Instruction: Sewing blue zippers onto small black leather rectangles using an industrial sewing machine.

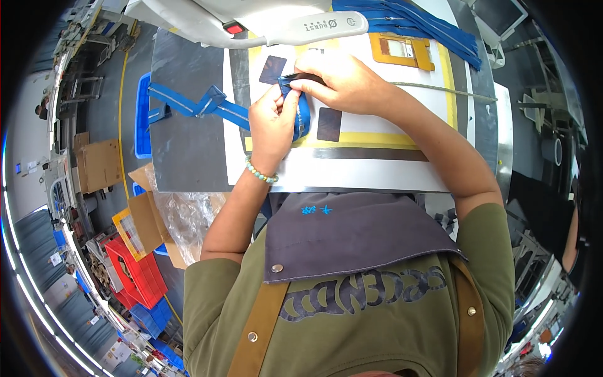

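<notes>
My left hand [271, 119], with a beaded bracelet at the wrist, is closed in a pinch on the upper end of a blue zipper strip [303, 116]. The strip curls beside the fingers, and its metal teeth and slider show. Fingers of my right hand [342, 81] are closed on a dark, glossy piece [303, 78] whose edge meets the blue fabric at the left fingertips. My palm hides much of it, so its kind is unclear. One dark rectangular patch [272, 69] lies left of the hands, another dark patch [329, 124] just right of the zipper strip.
A white sewing machine [301, 28] stands across the far side. Many blue zippers [414, 25] lie at the far right, near a yellow template [402, 51]. A linked zipper chain [188, 103] runs left into a blue bin [144, 125]. Yellow tape [377, 139] borders the white work sheet.
</notes>
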`<move>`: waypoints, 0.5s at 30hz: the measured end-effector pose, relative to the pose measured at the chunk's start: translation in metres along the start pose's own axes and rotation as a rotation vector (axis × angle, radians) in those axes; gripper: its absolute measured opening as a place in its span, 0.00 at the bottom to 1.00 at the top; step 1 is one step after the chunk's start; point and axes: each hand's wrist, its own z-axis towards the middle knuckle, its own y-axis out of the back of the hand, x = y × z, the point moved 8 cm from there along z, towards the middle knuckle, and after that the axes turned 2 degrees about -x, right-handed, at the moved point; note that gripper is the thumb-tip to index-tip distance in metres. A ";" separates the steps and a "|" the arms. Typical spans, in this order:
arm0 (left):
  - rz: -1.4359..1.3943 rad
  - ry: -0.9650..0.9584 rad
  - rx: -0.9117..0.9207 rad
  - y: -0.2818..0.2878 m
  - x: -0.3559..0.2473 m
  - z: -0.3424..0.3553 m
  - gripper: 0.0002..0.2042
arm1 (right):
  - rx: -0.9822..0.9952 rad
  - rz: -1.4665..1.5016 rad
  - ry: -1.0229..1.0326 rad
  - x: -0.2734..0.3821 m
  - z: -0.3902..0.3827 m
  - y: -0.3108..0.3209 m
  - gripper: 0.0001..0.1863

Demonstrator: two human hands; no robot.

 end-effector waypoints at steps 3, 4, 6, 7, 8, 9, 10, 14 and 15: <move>0.011 -0.005 -0.003 0.000 0.000 0.001 0.06 | -0.021 -0.008 0.021 0.000 0.000 -0.001 0.14; 0.033 -0.034 -0.007 0.000 -0.002 0.001 0.06 | -0.021 -0.007 0.022 0.000 0.000 0.000 0.14; 0.021 -0.024 -0.010 0.000 0.000 0.000 0.06 | 0.001 0.017 -0.002 0.000 0.001 -0.001 0.14; 0.009 -0.014 -0.011 -0.001 0.001 0.000 0.06 | 0.002 0.017 -0.001 0.000 0.000 -0.001 0.14; 0.009 -0.014 -0.012 -0.001 0.001 0.001 0.06 | -0.001 0.017 -0.008 -0.001 0.000 -0.002 0.14; 0.026 -0.019 -0.010 0.000 0.001 0.001 0.06 | -0.003 0.016 -0.016 -0.002 0.000 -0.002 0.14; 0.043 -0.024 -0.007 0.000 0.001 0.001 0.06 | -0.002 0.016 -0.015 -0.003 0.000 -0.002 0.14; 0.027 -0.022 -0.007 -0.001 0.000 0.000 0.07 | 0.010 0.049 -0.013 -0.005 0.001 -0.002 0.14; 0.048 -0.036 -0.002 0.000 0.000 0.000 0.08 | 0.037 0.052 -0.038 -0.007 0.001 -0.003 0.13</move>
